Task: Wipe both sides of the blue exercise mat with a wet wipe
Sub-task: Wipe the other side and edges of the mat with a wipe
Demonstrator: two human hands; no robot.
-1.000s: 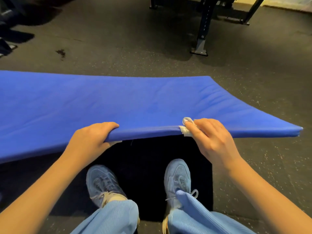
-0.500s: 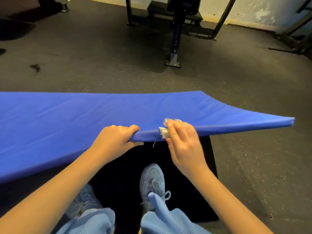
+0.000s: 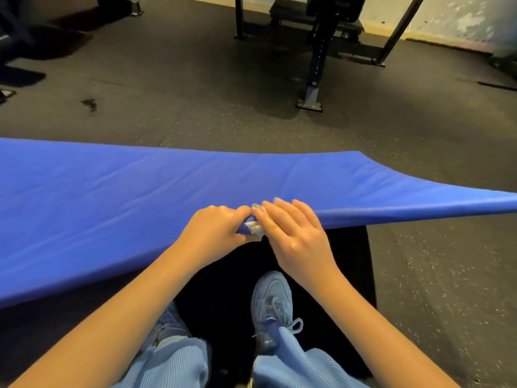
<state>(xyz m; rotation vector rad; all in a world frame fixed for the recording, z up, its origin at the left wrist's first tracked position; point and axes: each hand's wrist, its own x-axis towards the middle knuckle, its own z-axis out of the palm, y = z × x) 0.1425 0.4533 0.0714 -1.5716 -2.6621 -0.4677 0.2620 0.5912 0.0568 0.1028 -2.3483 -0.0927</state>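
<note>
The blue exercise mat [image 3: 140, 197] stretches across the view, its near edge lifted off the floor. My left hand [image 3: 215, 228] grips that near edge, fingers curled over the top. Right beside it, my right hand [image 3: 293, 231] holds a white wet wipe [image 3: 256, 228] wrapped over the same edge, fingers on top of the mat. The two hands almost touch. Most of the wipe is hidden under my right fingers.
A black floor mat [image 3: 347, 264] lies under the lifted edge, with my blue shoe [image 3: 272, 301] on it. A gym rack's upright post and foot [image 3: 312, 96] stand on the dark rubber floor beyond the mat. A dark stain [image 3: 89, 103] marks the floor at left.
My right hand slid the wipe leftward along the mat's near edge until it met my left hand. The view tilted up, showing more of the rack and wall.
</note>
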